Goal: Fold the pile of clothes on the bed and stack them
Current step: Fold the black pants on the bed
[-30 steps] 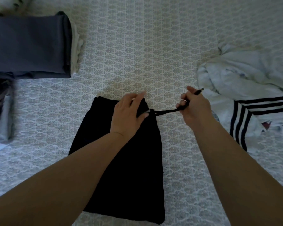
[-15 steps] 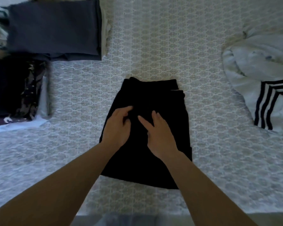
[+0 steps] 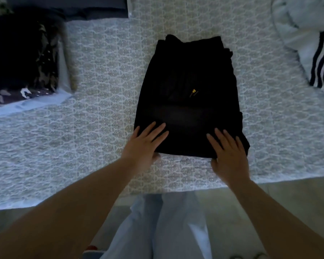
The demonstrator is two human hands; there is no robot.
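1. Black garment lies flat mid-bed on the patterned bedspread, its near hem close to the bed's near edge, a small yellow tag showing at its middle.
2. Left hand sits on the garment's near left corner, fingers straight and spread on top, thumb down at the hem; whether it pinches the cloth I can't tell.
3. Right hand mirrors it on the near right corner, fingers flat and fanned, thumb at the hem line.
4. Over at the bed's left edge, a folded stack: dark pieces, one camouflage-patterned, on a pale blue layer.
5. Far left corner, a folded grey piece cut off by the frame.
6. Right edge, a crumpled white garment with dark stripes, well apart from the black one.
7. Below the near edge, pale trouser legs.
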